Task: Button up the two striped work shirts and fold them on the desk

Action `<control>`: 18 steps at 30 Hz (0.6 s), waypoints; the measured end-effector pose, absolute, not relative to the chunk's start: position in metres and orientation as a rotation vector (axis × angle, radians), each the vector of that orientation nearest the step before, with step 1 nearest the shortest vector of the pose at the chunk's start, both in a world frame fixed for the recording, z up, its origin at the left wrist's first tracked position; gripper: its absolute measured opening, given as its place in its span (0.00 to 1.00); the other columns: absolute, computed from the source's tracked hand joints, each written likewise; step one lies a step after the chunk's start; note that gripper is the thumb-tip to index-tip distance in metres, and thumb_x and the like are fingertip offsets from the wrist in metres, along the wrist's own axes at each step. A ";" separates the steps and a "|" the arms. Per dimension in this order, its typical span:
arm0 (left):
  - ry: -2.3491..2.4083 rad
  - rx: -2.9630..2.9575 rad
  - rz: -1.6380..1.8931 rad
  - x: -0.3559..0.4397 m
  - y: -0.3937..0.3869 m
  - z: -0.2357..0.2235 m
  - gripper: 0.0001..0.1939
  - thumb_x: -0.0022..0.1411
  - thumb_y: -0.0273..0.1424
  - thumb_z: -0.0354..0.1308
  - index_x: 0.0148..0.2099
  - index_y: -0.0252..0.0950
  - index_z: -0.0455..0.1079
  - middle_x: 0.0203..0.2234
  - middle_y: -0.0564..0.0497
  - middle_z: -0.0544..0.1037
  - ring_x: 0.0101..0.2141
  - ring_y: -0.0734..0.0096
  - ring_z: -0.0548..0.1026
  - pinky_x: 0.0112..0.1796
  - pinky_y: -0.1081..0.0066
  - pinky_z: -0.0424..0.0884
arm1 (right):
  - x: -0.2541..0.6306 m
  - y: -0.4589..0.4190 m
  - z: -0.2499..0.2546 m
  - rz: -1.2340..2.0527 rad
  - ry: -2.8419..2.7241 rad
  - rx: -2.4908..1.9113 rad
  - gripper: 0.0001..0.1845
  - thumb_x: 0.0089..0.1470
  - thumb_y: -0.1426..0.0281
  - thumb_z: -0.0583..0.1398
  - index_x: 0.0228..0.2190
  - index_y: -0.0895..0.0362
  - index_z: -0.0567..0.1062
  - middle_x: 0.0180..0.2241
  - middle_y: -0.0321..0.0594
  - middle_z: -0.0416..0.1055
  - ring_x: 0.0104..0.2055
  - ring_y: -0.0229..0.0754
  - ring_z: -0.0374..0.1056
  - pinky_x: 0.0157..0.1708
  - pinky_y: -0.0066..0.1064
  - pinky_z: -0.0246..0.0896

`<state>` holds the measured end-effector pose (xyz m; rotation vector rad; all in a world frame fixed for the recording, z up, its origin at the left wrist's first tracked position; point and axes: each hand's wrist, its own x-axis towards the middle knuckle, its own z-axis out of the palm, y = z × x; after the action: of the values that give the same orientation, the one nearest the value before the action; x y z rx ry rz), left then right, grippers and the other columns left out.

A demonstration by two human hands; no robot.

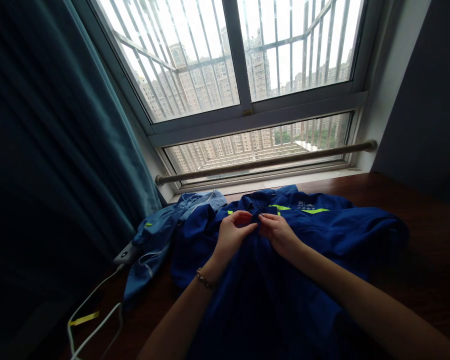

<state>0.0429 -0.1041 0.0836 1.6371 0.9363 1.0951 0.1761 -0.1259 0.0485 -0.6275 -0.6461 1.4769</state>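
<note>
A dark blue work jacket (pixel 315 240) with yellow-green strips and white lettering lies spread on a brown wooden surface. Its collar end faces the window. Both my hands meet at the front of the jacket, just below the collar. My left hand (pixel 234 232) pinches the cloth between thumb and fingers. Close beside it, my right hand (pixel 279 231) pinches the same area of the jacket front, with the fingertips almost touching the left ones. Whatever small part lies between the fingertips is too hidden to make out.
Left of the jacket lies a lighter blue garment (pixel 153 250). A pale device (pixel 124 254) with a white cable (pixel 93 295) sits by it. Behind are a metal rail (pixel 266 164) and a barred window; a blue curtain (pixel 108 125) hangs at left. Brown wood (pixel 427 235) shows at right.
</note>
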 end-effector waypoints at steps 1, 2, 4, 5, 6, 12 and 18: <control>0.915 1.553 1.065 0.043 -0.101 0.082 0.14 0.41 0.29 0.66 0.33 0.33 0.72 0.29 0.49 0.76 0.33 0.69 0.73 0.36 0.72 0.68 | 0.176 -0.125 0.048 1.490 -0.627 -0.626 0.10 0.36 0.68 0.67 0.23 0.60 0.74 0.21 0.35 0.69 0.24 0.32 0.64 0.28 0.25 0.61; 0.892 1.458 1.037 0.043 -0.099 0.080 0.14 0.41 0.29 0.67 0.33 0.32 0.72 0.29 0.49 0.76 0.32 0.70 0.73 0.35 0.73 0.68 | 0.176 -0.124 0.047 1.501 -0.613 -0.624 0.10 0.35 0.68 0.67 0.23 0.60 0.74 0.21 0.35 0.68 0.23 0.33 0.63 0.27 0.25 0.60; 0.849 1.270 0.988 0.043 -0.096 0.076 0.16 0.40 0.29 0.67 0.34 0.32 0.72 0.28 0.49 0.76 0.30 0.72 0.73 0.33 0.75 0.68 | 0.177 -0.123 0.046 1.508 -0.598 -0.621 0.10 0.34 0.68 0.67 0.21 0.60 0.73 0.21 0.35 0.68 0.22 0.33 0.63 0.26 0.26 0.60; 0.837 1.199 0.969 0.043 -0.095 0.075 0.17 0.39 0.29 0.68 0.35 0.32 0.71 0.28 0.49 0.76 0.29 0.73 0.73 0.31 0.75 0.68 | 0.177 -0.123 0.046 1.508 -0.599 -0.624 0.11 0.34 0.68 0.68 0.21 0.60 0.73 0.20 0.36 0.68 0.22 0.33 0.63 0.26 0.27 0.60; 0.831 1.150 0.955 0.043 -0.095 0.075 0.17 0.39 0.30 0.68 0.35 0.32 0.71 0.28 0.49 0.76 0.28 0.73 0.73 0.30 0.76 0.68 | 0.177 -0.123 0.046 1.503 -0.604 -0.631 0.11 0.33 0.68 0.68 0.21 0.60 0.73 0.20 0.36 0.68 0.22 0.34 0.63 0.26 0.27 0.60; 0.898 1.331 1.022 0.044 -0.099 0.073 0.13 0.42 0.33 0.67 0.30 0.32 0.72 0.24 0.51 0.75 0.25 0.75 0.72 0.26 0.78 0.66 | 0.181 -0.126 0.048 1.222 -0.953 -0.858 0.11 0.39 0.64 0.64 0.19 0.59 0.73 0.18 0.34 0.67 0.21 0.33 0.60 0.23 0.25 0.54; 0.963 1.281 1.096 0.031 -0.079 0.080 0.12 0.40 0.32 0.67 0.26 0.31 0.69 0.19 0.53 0.72 0.20 0.77 0.70 0.23 0.77 0.66 | 0.198 -0.105 0.032 0.795 -0.892 -1.154 0.13 0.41 0.61 0.59 0.15 0.56 0.69 0.13 0.32 0.63 0.17 0.35 0.57 0.18 0.28 0.54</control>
<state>0.0306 -0.0790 0.0796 1.2813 0.9627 1.0964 0.1976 -0.1051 0.0322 -1.1544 -0.8923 0.7951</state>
